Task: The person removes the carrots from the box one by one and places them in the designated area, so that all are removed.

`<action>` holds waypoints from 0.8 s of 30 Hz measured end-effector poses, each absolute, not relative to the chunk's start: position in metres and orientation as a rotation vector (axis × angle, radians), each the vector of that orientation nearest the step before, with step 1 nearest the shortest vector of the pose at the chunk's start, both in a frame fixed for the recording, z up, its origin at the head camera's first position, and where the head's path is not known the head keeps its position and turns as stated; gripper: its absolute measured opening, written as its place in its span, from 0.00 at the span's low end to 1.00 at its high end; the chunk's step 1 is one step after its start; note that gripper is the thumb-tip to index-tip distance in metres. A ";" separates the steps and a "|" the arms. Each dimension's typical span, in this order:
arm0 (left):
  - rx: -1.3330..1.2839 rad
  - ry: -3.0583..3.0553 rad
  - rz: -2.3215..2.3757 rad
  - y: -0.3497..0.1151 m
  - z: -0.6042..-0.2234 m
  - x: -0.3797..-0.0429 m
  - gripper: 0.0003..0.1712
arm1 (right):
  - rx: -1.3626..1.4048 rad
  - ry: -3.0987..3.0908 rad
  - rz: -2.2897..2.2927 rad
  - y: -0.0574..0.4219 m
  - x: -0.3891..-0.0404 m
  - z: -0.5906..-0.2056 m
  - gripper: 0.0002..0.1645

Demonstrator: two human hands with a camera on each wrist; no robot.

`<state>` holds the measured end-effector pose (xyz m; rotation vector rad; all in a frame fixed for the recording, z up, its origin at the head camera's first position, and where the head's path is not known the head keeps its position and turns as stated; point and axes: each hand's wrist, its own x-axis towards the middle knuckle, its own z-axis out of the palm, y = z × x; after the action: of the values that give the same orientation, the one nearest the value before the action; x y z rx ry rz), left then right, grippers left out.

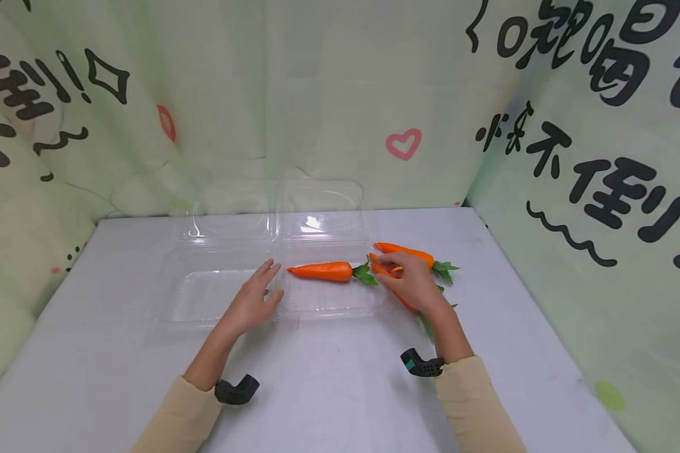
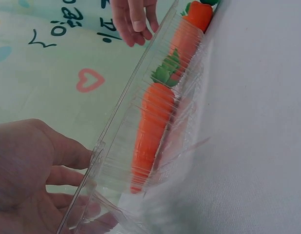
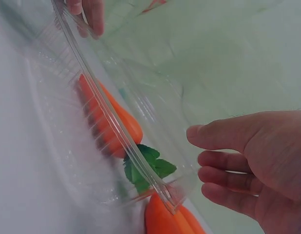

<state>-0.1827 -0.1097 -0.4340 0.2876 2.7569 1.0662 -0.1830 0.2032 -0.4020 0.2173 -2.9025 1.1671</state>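
Two clear plastic clamshell containers stand side by side, lids raised at the back. In the right container lies an orange carrot with green leaves, its tip pointing left. My left hand is over the inner edge of the left container, fingers loosely extended at the rim and partly seen through the plastic in the left wrist view. My right hand hovers by the right container's right side, thumb and fingers apart, nothing between them in the right wrist view. Beneath and beside it are more carrots, partly hidden by the hand.
The raised clear lids stand near the back edge of the white table. Behind and at the sides hangs a pale green curtain with black lettering and a red heart. A dark camera mount sits on each wrist.
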 end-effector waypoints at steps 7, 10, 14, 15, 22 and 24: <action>0.293 2.754 1.072 -0.110 -0.434 -0.182 0.35 | 0.235 -2.911 1.154 0.196 -0.186 -0.404 0.25; 0.295 2.753 1.072 -0.110 -0.434 -0.183 0.35 | 0.258 -2.904 1.162 0.194 -0.187 -0.405 0.24; 0.292 2.753 1.071 -0.109 -0.433 -0.182 0.35 | 0.283 -2.899 1.208 0.191 -0.190 -0.407 0.23; 0.291 2.754 1.070 -0.109 -0.433 -0.182 0.35 | 0.281 -2.906 1.213 0.190 -0.190 -0.408 0.23; 0.305 2.751 1.077 -0.110 -0.433 -0.183 0.35 | 0.250 -2.930 1.234 0.184 -0.192 -0.408 0.24; 0.305 2.751 1.080 -0.110 -0.433 -0.183 0.35 | 0.256 -2.926 1.239 0.183 -0.193 -0.408 0.24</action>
<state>-0.1827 -0.1102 -0.4334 0.3049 2.7509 1.0796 -0.1934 0.1834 -0.4082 0.2557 -2.9259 1.2392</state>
